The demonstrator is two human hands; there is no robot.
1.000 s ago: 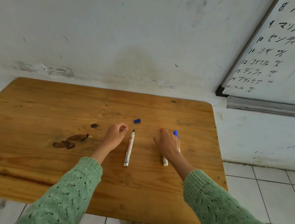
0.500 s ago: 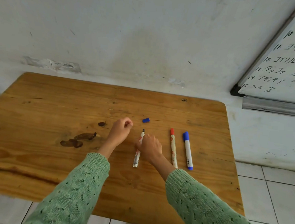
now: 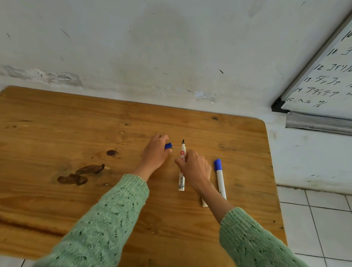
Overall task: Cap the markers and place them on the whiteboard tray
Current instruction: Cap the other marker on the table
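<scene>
On the wooden table [image 3: 45, 123], my right hand [image 3: 193, 168] pinches the barrel of an uncapped white marker [image 3: 181, 182] whose black tip points away from me. Just left of that tip, my left hand [image 3: 155, 150] holds a small blue cap [image 3: 168, 146] in its fingertips. A blue-capped marker [image 3: 220, 177] lies to the right of my right hand. Another marker is mostly hidden under my right wrist; only its white end [image 3: 204, 203] shows. The whiteboard tray [image 3: 327, 125] is a grey metal ledge on the wall at the far right.
A whiteboard [image 3: 345, 62] with handwritten lines hangs above the tray. Dark stains [image 3: 79, 174] mark the table's left middle. A white wall rises behind the table, and white floor tiles [image 3: 321, 225] lie to the right below the tray.
My left hand has reached forward and picked the blue cap off the table. My right hand has taken hold of the uncapped marker and now covers the red-capped one.
</scene>
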